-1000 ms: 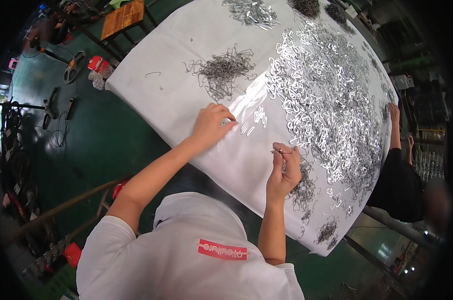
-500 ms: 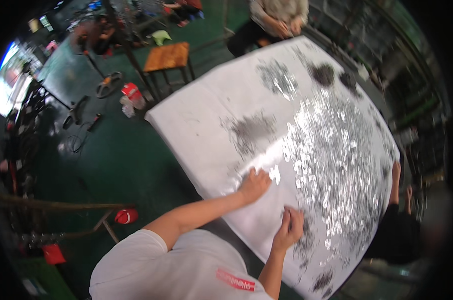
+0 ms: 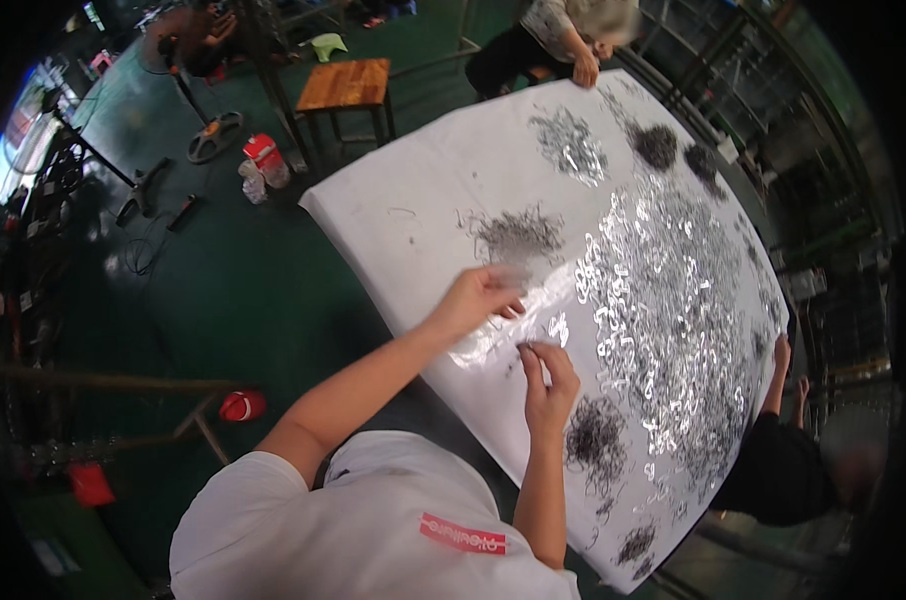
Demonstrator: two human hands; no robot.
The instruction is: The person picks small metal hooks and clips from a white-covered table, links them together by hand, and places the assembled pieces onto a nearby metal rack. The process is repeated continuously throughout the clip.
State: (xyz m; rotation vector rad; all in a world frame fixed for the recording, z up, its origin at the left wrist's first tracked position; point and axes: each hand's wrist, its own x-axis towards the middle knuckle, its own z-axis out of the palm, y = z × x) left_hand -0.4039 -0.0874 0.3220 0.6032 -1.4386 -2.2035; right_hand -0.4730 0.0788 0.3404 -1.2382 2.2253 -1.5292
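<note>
Over the white-covered table [image 3: 433,190], my left hand [image 3: 478,298] hovers beside a pile of dark, thin curved bits [image 3: 518,235]. Its fingertips are smeared by motion, so whether they hold anything is unclear. Closer to me, my right hand [image 3: 551,385] is closed in a pinch, thumb against forefinger; a tiny dark speck shows at the tips, too small to name. Just beyond its fingers lies a little cluster of shiny metal pieces [image 3: 558,327]. A broad spread of small silvery looped pieces [image 3: 673,320] covers the right part of the table. Another dark heap [image 3: 595,435] lies right of my right wrist.
Across the table a person's hand [image 3: 585,70] rests at the far edge. Another person in a dark sleeve [image 3: 778,465] reaches to the right edge. A wooden stool [image 3: 345,85] stands beyond the far left side, with a red-and-white container [image 3: 263,155] on the green floor.
My left hand has lifted and moved away from me toward the dark pile. My right hand has shifted left and farther from me. The person opposite has put a hand on the table edge.
</note>
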